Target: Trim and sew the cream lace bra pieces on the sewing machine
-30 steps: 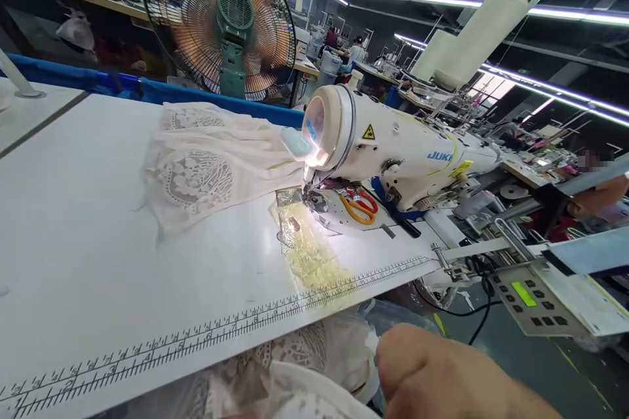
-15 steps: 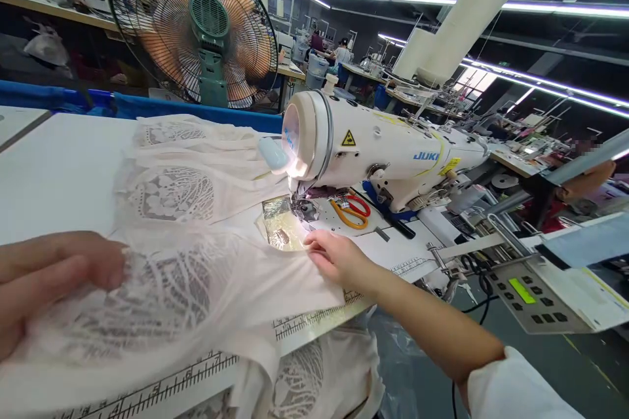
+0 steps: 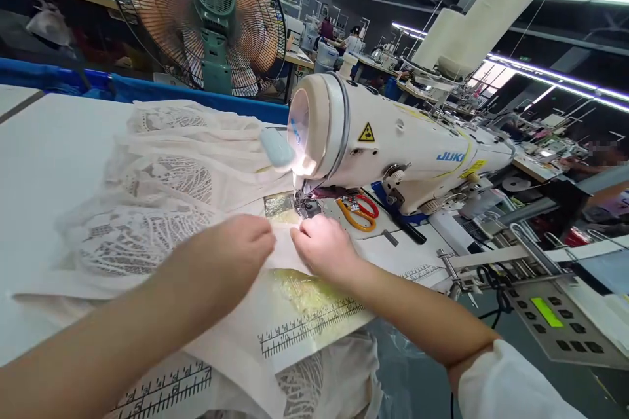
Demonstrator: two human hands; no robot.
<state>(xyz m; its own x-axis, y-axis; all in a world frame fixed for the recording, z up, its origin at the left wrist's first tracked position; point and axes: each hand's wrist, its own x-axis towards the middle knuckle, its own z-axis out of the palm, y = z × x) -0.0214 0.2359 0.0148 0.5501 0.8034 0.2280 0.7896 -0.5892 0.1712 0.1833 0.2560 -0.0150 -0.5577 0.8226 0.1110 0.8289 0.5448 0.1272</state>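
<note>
A cream lace fabric piece (image 3: 147, 236) lies spread over the white sewing table (image 3: 44, 163), its edge drawn up to the needle of the white sewing machine (image 3: 393, 144). My left hand (image 3: 230, 252) and my right hand (image 3: 322, 245) sit side by side just in front of the presser foot (image 3: 307, 206). Both have their fingers curled down, pinching the fabric's edge. More lace pieces (image 3: 191, 127) are piled behind, left of the machine head.
Orange and red scissors (image 3: 358, 209) lie on the machine bed to the right. A control panel (image 3: 550, 321) with a green display hangs at the right. A large fan (image 3: 201, 13) stands behind the table. More lace hangs below the table's ruler edge (image 3: 314, 324).
My left hand has come in from the far left to the needle area, dragging the lace piece with it. My right hand edged closer to the presser foot.
</note>
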